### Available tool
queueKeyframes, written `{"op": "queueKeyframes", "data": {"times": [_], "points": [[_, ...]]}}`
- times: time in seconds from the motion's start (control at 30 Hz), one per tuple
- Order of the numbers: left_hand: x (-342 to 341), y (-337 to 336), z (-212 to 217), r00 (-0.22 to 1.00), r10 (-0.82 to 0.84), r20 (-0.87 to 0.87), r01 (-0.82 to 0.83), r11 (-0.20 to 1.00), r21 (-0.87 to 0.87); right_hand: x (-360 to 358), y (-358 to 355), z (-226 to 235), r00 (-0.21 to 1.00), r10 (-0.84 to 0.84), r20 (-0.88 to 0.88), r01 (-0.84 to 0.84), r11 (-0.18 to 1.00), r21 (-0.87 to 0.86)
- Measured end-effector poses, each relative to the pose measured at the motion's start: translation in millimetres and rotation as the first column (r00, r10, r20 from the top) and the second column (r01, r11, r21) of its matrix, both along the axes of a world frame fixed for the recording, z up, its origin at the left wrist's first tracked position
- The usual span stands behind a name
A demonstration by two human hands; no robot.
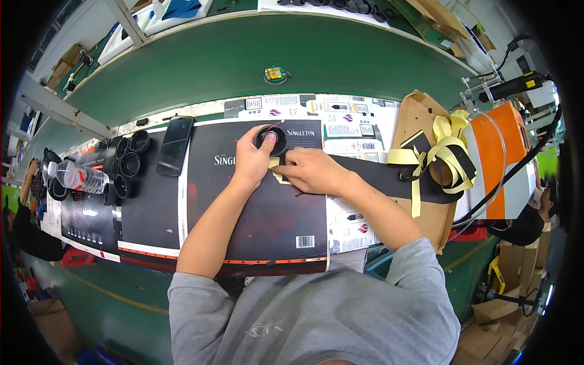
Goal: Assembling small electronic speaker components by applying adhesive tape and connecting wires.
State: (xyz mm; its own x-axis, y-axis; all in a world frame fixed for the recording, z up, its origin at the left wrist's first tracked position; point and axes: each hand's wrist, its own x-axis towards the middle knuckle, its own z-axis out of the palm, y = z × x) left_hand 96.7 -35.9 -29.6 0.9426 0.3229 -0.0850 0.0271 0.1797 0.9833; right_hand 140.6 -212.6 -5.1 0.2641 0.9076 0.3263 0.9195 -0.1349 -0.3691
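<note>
My left hand point(250, 157) grips a round black plastic cup point(280, 143), with the thumb inside its rim. A thin red wire shows at the cup's upper edge. Just below and right of the cup, my right hand point(315, 171) is closed in a pinch on a pale yellow strip point(281, 178). Part of the strip lies against the cup's lower side; the fingertips hide the rest. Both hands are above a black printed sheet point(255, 225) that covers the bench.
A phone point(175, 146) lies left of my hands, beside several black cups point(129, 164) and a clear bottle point(82, 177). At right, cardboard point(420, 112) bears tangled yellow strips point(451, 152) near an orange-and-white machine point(496, 161). A small circuit module point(275, 74) sits farther back. Other people are at both sides.
</note>
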Motion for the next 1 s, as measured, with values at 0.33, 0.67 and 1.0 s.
{"op": "queueKeyframes", "data": {"times": [0.33,0.67,1.0], "points": [[0,-3,0,1.000,-0.027,0.015,0.022,0.966,0.257,-2,-2,1,0.999,-0.008,-0.048,0.008,1.000,-0.014],[0,-1,3,1.000,-0.017,0.016,0.013,0.973,0.228,-4,1,7,0.992,-0.013,-0.122,0.008,0.999,-0.042],[0,1,6,0.999,-0.015,0.034,0.005,0.964,0.266,16,-8,-9,0.758,-0.080,-0.647,0.167,0.983,0.074]]}}
